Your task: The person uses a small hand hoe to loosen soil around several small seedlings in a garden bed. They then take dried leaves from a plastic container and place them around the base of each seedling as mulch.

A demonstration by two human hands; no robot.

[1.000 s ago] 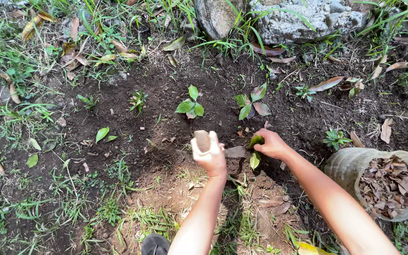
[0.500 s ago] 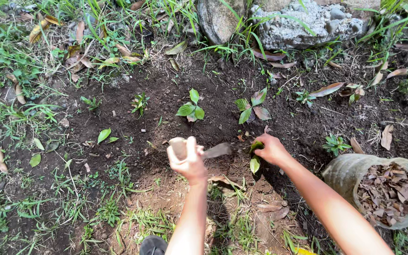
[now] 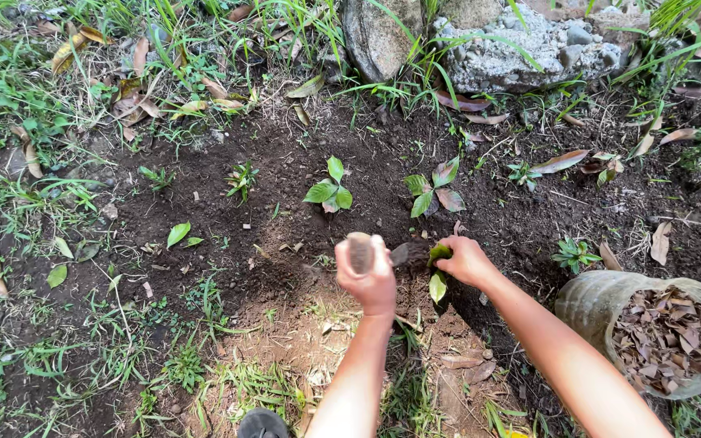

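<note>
Now L hand [image 3: 369, 276], fingers closed round trowel handle [image 3: 359, 251], has swung back right so the blade [image 3: 400, 255] sits just beside R hand [image 3: 466, 261], fingers pinching seedling [image 3: 437, 272] at the dug soil, likely firming it in.

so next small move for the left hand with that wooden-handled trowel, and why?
Probably push loose dark soil in against the small green seedling. The left hand grips the wooden-handled trowel with its blade at the seedling's base, and the right hand holds the seedling in place. The two planted green seedlings behind already stand in soil unaided.
</note>
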